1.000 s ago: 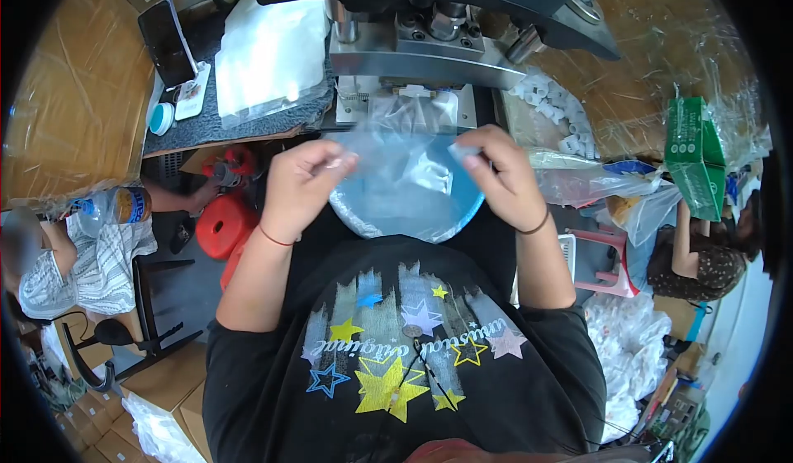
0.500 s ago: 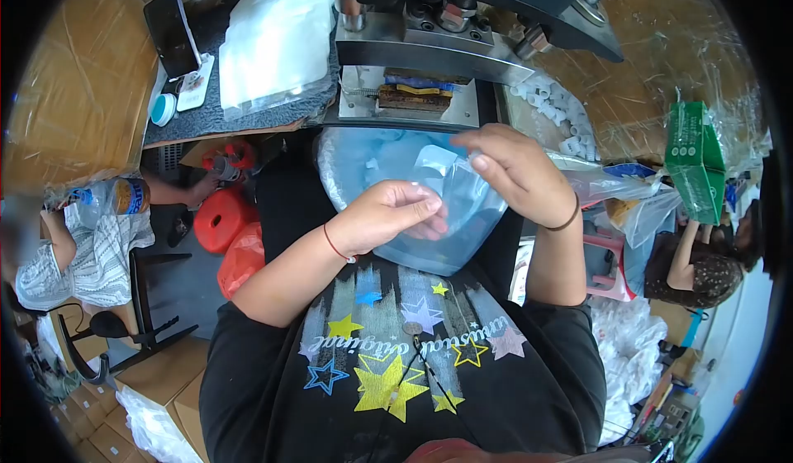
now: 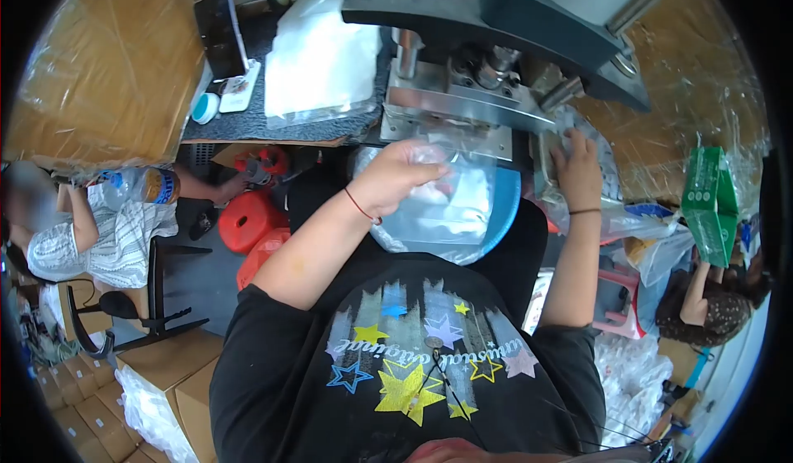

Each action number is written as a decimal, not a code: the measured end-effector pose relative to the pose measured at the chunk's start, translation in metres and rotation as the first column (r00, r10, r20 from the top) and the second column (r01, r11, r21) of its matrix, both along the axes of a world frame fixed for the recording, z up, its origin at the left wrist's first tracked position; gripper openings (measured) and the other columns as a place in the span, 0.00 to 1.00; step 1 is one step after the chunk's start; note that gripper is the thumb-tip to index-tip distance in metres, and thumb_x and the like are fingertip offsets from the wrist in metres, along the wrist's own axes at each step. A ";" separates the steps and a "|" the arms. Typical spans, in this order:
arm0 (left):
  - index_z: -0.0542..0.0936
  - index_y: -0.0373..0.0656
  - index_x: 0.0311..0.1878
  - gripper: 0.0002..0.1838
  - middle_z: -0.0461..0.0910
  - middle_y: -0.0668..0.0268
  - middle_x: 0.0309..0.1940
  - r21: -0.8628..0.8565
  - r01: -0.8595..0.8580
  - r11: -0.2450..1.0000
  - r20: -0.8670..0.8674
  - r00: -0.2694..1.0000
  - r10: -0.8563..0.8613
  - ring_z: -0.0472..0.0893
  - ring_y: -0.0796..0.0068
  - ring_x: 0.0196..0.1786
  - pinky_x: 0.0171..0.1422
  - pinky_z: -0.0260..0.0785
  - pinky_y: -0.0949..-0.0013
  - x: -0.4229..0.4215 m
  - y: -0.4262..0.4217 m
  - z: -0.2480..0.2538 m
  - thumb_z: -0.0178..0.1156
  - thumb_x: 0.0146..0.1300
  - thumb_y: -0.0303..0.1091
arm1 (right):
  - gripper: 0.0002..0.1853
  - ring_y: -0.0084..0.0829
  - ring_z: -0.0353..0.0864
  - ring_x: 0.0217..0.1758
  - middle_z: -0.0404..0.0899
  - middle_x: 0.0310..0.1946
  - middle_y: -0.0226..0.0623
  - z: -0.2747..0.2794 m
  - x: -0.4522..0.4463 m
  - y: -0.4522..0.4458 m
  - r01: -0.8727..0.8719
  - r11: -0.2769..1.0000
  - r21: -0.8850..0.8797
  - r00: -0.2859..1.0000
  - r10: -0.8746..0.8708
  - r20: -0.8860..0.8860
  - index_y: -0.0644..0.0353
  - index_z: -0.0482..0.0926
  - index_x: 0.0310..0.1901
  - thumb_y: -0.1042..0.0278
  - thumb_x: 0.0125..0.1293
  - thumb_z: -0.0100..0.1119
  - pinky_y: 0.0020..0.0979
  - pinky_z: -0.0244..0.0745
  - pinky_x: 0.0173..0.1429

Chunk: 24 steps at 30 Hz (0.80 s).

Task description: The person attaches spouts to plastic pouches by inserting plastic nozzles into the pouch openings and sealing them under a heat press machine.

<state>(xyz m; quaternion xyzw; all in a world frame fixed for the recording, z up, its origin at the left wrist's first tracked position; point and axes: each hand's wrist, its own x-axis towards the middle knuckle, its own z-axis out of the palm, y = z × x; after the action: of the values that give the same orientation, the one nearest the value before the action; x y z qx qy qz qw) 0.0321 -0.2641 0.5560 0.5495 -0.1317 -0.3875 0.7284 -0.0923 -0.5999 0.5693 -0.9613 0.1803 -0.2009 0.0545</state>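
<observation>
A clear bag (image 3: 454,141) is held by the left hand (image 3: 406,172), whose thumb and fingers are pinched together on it. The bag is raised over a blue basin (image 3: 511,212) and just in front of the press (image 3: 512,99); its edges are blurred, so its outline cannot be fully made out. More clear bags (image 3: 458,211) are heaped in the basin, which is set at the lap.

The right hand (image 3: 580,170) is reached out to a tray (image 3: 540,156) beside the press, its fingers pointed forward and slightly parted, and small white caps (image 3: 611,186) are seen next to it. Whether a cap is gripped between those fingers cannot be told.

On the desk (image 3: 334,124), to the left of the press, a stack of white sheets (image 3: 320,58) is laid flat. Beyond it a phone (image 3: 221,37) is propped up, with a white card (image 3: 239,88) at its foot and a small jar (image 3: 205,108) just beside the card.

Below the desk on the left a red stool (image 3: 246,219) is placed, and near it a seated person (image 3: 99,248) in a patterned garment is seen. On the right, a green box (image 3: 709,203) is placed near another person (image 3: 714,306), dressed in dark spotted clothing.
</observation>
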 end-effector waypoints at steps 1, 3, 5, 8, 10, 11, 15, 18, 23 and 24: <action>0.75 0.35 0.55 0.14 0.81 0.61 0.43 0.073 -0.169 0.983 0.269 0.952 0.144 0.86 0.70 0.43 0.50 0.80 0.66 0.003 0.004 -0.007 0.63 0.70 0.28 | 0.15 0.57 0.82 0.48 0.78 0.50 0.50 0.005 -0.002 0.000 -0.010 1.000 0.007 1.000 0.010 -0.020 0.53 0.75 0.51 0.66 0.65 0.66 0.52 0.79 0.49; 0.70 0.38 0.50 0.14 0.76 0.62 0.43 0.078 -0.505 0.860 0.649 0.680 0.341 0.83 0.72 0.47 0.48 0.79 0.65 0.021 0.018 -0.008 0.63 0.73 0.35 | 0.14 0.57 0.82 0.49 0.79 0.47 0.50 0.013 0.001 0.003 0.029 0.996 0.079 0.993 -0.019 -0.117 0.54 0.74 0.51 0.66 0.66 0.65 0.52 0.78 0.50; 0.70 0.34 0.62 0.24 0.71 0.45 0.61 -0.016 -0.804 0.595 0.996 0.041 0.081 0.83 0.55 0.52 0.55 0.77 0.57 0.054 0.040 0.006 0.64 0.71 0.38 | 0.13 0.58 0.81 0.49 0.79 0.46 0.50 0.007 0.003 -0.002 0.023 0.998 0.051 0.996 -0.019 -0.089 0.55 0.74 0.51 0.67 0.67 0.63 0.53 0.77 0.51; 0.70 0.36 0.69 0.28 0.70 0.41 0.68 0.090 -0.833 0.546 0.880 -0.190 -0.435 0.82 0.43 0.54 0.60 0.74 0.52 0.048 0.060 -0.004 0.63 0.69 0.35 | 0.12 0.58 0.81 0.49 0.80 0.45 0.52 0.003 0.002 -0.016 0.080 0.997 0.007 0.994 -0.079 -0.081 0.57 0.74 0.53 0.71 0.69 0.60 0.52 0.77 0.51; 0.73 0.36 0.66 0.24 0.74 0.44 0.63 0.204 -0.756 0.622 0.880 -0.136 -0.455 0.81 0.42 0.54 0.61 0.73 0.50 0.037 0.073 -0.010 0.60 0.69 0.31 | 0.12 0.58 0.81 0.49 0.80 0.44 0.52 0.012 0.002 -0.014 -0.005 0.998 -0.064 1.000 0.007 0.030 0.58 0.74 0.53 0.73 0.70 0.58 0.51 0.76 0.51; 0.75 0.35 0.63 0.20 0.78 0.47 0.59 0.228 -0.706 0.671 0.907 -0.097 -0.410 0.81 0.44 0.55 0.61 0.72 0.50 0.034 0.081 -0.011 0.58 0.69 0.29 | 0.11 0.57 0.81 0.48 0.80 0.44 0.52 0.021 -0.003 -0.009 -0.105 0.986 -0.131 0.984 0.123 0.132 0.59 0.74 0.53 0.74 0.70 0.58 0.50 0.76 0.51; 0.83 0.36 0.49 0.09 0.87 0.56 0.41 0.171 -0.613 0.771 0.923 0.374 0.093 0.86 0.60 0.46 0.53 0.77 0.60 0.020 0.085 -0.006 0.55 0.72 0.25 | 0.07 0.53 0.81 0.46 0.80 0.42 0.50 0.023 -0.025 0.024 -0.132 0.969 0.207 0.949 0.063 0.309 0.64 0.77 0.49 0.76 0.71 0.57 0.45 0.77 0.50; 0.84 0.34 0.44 0.08 0.87 0.62 0.37 0.119 -0.360 0.925 0.614 0.759 0.217 0.85 0.79 0.41 0.51 0.76 0.72 0.003 0.078 -0.004 0.59 0.75 0.29 | 0.06 0.50 0.81 0.43 0.80 0.40 0.48 0.049 -0.026 0.080 -0.243 0.877 0.414 0.964 0.168 0.207 0.65 0.78 0.46 0.75 0.71 0.57 0.41 0.77 0.50; 0.86 0.33 0.46 0.08 0.88 0.66 0.39 0.164 -0.076 0.983 0.521 0.853 -0.021 0.84 0.81 0.43 0.52 0.76 0.73 -0.031 0.037 0.012 0.63 0.71 0.28 | 0.08 0.42 0.83 0.41 0.82 0.37 0.43 0.068 -0.008 0.125 -0.609 0.640 0.468 0.793 0.468 0.391 0.65 0.82 0.46 0.70 0.72 0.61 0.37 0.77 0.46; 0.86 0.33 0.46 0.08 0.88 0.66 0.40 0.185 -0.046 0.982 0.522 0.851 -0.058 0.84 0.81 0.45 0.54 0.76 0.73 -0.037 0.030 0.012 0.63 0.73 0.29 | 0.08 0.42 0.83 0.40 0.82 0.36 0.43 0.074 -0.006 0.130 -0.587 0.639 0.497 0.809 0.450 0.378 0.65 0.82 0.45 0.69 0.72 0.61 0.36 0.76 0.46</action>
<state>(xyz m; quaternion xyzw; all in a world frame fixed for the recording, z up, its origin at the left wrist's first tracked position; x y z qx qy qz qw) -0.0050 -0.2345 0.5683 0.7012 -0.2896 -0.2356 0.6074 -0.0978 -0.4696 0.6432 -0.8766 -0.0587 -0.2142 0.4269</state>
